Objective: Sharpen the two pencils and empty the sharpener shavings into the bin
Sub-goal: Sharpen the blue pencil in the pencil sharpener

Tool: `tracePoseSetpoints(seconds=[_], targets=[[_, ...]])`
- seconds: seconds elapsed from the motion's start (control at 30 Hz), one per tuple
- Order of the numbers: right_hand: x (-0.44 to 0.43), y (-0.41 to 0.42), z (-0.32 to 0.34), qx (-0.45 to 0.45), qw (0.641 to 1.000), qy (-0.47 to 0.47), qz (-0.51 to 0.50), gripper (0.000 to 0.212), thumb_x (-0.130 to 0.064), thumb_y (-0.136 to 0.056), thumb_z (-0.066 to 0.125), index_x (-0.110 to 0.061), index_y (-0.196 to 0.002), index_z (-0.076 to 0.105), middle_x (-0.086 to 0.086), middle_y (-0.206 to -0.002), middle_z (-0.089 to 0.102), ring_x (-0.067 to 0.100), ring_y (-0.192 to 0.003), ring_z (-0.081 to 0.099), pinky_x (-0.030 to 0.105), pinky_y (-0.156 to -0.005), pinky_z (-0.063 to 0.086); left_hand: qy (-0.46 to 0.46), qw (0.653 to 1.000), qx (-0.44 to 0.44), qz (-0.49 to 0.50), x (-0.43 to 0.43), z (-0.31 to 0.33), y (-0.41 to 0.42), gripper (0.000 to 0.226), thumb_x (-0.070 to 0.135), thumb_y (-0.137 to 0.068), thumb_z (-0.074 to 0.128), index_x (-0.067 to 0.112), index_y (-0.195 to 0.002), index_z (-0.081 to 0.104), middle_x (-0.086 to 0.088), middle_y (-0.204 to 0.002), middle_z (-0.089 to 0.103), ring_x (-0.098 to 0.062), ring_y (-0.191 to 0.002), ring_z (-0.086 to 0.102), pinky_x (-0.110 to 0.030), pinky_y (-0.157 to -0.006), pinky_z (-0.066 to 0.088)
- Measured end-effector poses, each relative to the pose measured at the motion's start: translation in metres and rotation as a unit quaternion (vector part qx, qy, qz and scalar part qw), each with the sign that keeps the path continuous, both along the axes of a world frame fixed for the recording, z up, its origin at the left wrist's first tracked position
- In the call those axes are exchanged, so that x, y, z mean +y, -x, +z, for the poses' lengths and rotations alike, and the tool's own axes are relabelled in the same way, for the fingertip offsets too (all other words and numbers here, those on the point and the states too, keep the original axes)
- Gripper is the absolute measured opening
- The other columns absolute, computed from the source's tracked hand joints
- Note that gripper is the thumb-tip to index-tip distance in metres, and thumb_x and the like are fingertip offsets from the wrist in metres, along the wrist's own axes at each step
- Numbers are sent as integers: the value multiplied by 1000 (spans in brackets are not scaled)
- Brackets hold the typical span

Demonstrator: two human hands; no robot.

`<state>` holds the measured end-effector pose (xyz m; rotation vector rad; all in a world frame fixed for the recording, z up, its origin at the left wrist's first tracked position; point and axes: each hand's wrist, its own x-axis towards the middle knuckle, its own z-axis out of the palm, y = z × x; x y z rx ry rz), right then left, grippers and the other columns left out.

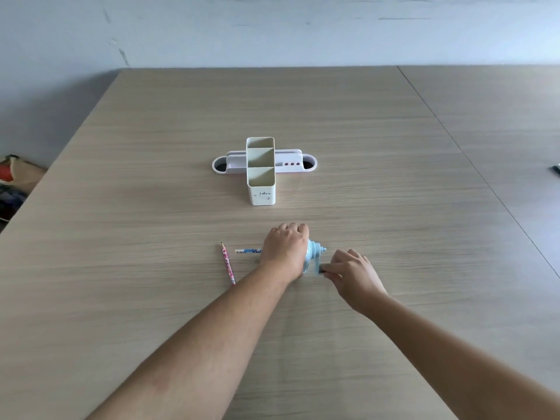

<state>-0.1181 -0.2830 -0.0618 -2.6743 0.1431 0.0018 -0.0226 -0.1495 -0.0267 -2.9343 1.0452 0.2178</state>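
My left hand (286,253) is clamping down over the blue sharpener (313,258), a light plastic thing likely to skid, while my right hand (348,272) is pinching its crank handle (321,269). A blue pencil (248,251) is sticking out left of the sharpener; the pink pencil (228,263) is lying further left on the table (151,237).

Table (333,116): all items on top.
Compartmented holder (261,171): centre, upright, far side of hands.
Low tray with end holes (289,163): behind holder, crosswise, ends projecting left and right.
Crank sharpener (313,257): near side of holder, between hands.
Left hand (285,253): over sharpener body.
Right hand (353,274): right of sharpener, fingers on crank handle.
Pencil in sharpener (248,251): protrudes leftward past left hand.
Loose pencil (228,264): flat on table, left of that, apart, tip pointing away.
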Motion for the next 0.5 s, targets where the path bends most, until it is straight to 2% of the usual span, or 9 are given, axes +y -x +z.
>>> tracePoseSetpoints(seconds=[0.07,0.13,0.2,0.27,0.33,0.4,0.5], targets=[[-5,-3,7,29,999,-18,-12,21,-25,-89,57,-28,-105,69,-8,-89,57,20,-96,51,30,-81,35,4,1000,19,-2,1,3,0,76,27,-63,86,10,-124,43,-7,-124,55,-24,-114,53,-34,-97,43],[-12,-8,18,39,998,-42,-39,21,-23,-89,54,-26,-104,69,-4,-97,61,19,-97,55,32,-83,40,13,999,40,-10,5,7,1,98,43,-53,90,15,-131,38,-5,-134,49,-23,-125,46,-35,-106,37],[-17,-14,30,30,996,-55,-65,21,-20,-90,53,-25,-100,70,-3,-95,60,19,-90,57,28,-77,40,22,999,33,-24,11,15,2,115,50,-48,89,20,-142,29,-3,-146,37,-22,-140,31,-37,-115,25],[-17,-20,45,7,996,-57,-70,20,-20,-89,54,-25,-96,71,-7,-90,57,15,-81,54,27,-75,41,21,999,11,-27,23,26,0,120,52,-48,88,25,-146,23,0,-151,30,-20,-144,25,-37,-117,20],[-10,-27,62,-22,997,-55,-56,18,-21,-87,56,-25,-95,71,-7,-91,58,12,-78,50,29,-75,44,15,1000,9,-8,41,35,-6,118,51,-49,88,27,-145,25,2,-150,33,-19,-140,30,-36,-113,27],[2,-35,75,-41,998,-49,-26,16,-24,-86,58,-26,-97,70,-7,-92,59,11,-80,50,29,-78,42,4,1000,13,22,58,41,-12,106,48,-54,87,26,-141,32,3,-145,40,-19,-135,36,-35,-109,32],[22,-48,87,-34,998,-12,46,26,-33,-82,63,-29,-108,64,-5,-104,62,15,-99,52,33,-90,40,2,998,9,55,76,40,-15,62,37,-71,79,23,-126,53,3,-129,57,-19,-123,48,-33,-100,36]])
